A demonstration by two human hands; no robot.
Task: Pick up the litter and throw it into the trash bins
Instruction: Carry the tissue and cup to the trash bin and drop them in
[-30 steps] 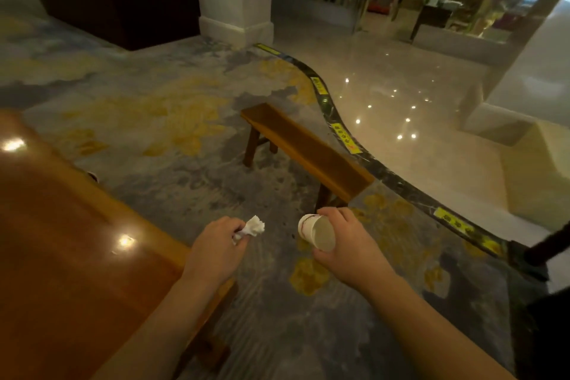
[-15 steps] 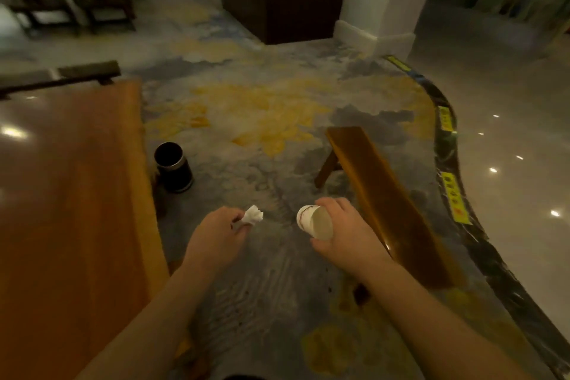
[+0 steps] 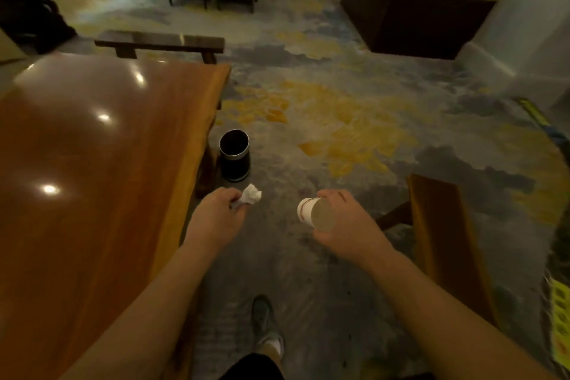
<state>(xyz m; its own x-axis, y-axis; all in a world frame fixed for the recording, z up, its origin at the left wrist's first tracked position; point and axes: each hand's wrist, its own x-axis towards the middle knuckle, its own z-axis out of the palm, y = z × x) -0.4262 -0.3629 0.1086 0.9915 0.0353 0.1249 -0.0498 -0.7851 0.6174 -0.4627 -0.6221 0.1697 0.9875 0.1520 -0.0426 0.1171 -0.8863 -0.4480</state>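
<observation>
Tissue (image 3: 251, 194) pinched in left hand (image 3: 216, 219); cup (image 3: 314, 213) in right hand (image 3: 348, 225).

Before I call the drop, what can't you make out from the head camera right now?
- Inside of the trash bin: too dark to tell what it holds.
- Paper cup in the right hand: only its base faces the camera, so contents are hidden.
- Crumpled tissue: partly covered by the left hand.
- Yellow floor markings: blurred, cut off by the right edge.

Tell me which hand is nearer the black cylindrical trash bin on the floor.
Left. The left hand, pinching a crumpled white tissue, is just short of the black cylindrical trash bin. The right hand, gripping a white paper cup, is farther right.
</observation>
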